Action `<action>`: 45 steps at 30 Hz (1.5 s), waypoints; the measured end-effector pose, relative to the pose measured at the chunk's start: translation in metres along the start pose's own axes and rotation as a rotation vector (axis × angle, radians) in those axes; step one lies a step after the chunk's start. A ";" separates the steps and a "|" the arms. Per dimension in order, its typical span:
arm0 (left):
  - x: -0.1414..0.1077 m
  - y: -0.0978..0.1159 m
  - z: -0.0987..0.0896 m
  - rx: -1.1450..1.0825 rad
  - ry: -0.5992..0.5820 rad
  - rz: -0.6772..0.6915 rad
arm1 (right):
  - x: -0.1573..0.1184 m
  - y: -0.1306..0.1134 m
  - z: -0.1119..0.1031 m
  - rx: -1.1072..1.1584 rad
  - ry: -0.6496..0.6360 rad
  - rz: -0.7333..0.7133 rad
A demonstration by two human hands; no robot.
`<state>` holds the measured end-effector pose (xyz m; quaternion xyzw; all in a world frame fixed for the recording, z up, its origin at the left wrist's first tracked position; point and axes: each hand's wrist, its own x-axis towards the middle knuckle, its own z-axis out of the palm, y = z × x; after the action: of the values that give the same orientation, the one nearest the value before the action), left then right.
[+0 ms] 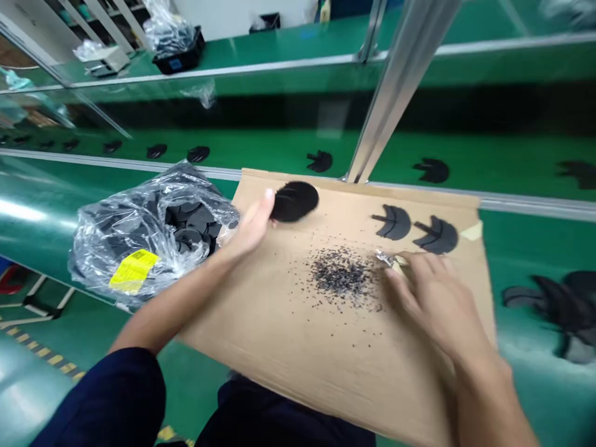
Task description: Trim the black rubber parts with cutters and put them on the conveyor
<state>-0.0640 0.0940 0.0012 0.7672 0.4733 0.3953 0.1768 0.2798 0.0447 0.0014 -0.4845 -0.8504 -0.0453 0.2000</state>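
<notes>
At the left, a crumpled clear plastic bag (pixel 116 217) with a bright yellow rectangular label (pixel 133 271) lies on the glossy green bench (pixel 35 180), its mouth showing many flat black pieces (pixel 198 225) heaped inside. Just right of it, the left hand (pixel 254 226) is clamped on the edge of a flat black oval disc (pixel 297 201), held over the far left part of a broad brown cardboard sheet (pixel 270 335). Near the sheet's middle spreads a loose pile of tiny black crumbs (pixel 342 274). Right of the pile, the right hand (pixel 437 301) is closed around a small silver-tipped tool (pixel 385 257), its tip pointing left. Beyond that hand, two black fan-shaped pieces with stubby stems (pixel 393 223) lie side by side on the cardboard. Farthest right, a blurred cluster of dark curved pieces (pixel 565 310) rests on the bench, beside the sheet.
</notes>
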 end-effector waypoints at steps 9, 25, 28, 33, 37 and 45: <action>0.128 -0.061 -0.055 0.656 -0.331 -0.389 | -0.013 0.008 -0.006 -0.046 -0.051 0.063; 0.156 -0.004 0.029 0.597 -0.205 -0.334 | -0.003 -0.004 0.009 0.153 0.211 0.072; 0.115 0.032 0.017 0.450 -0.269 -0.134 | 0.003 -0.015 0.011 0.193 0.328 0.015; 0.019 0.103 0.019 0.085 -0.618 0.113 | 0.005 -0.044 0.015 0.369 0.282 -0.208; -0.019 0.100 -0.011 0.196 -0.640 0.014 | -0.002 -0.058 0.021 0.519 0.207 -0.289; -0.030 -0.013 -0.138 0.734 -0.374 -0.516 | 0.001 -0.063 0.020 0.691 0.109 0.041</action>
<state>-0.1854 0.0606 0.0656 0.6945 0.7162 0.0009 0.0688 0.2203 0.0182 -0.0094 -0.4020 -0.7936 0.2235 0.3982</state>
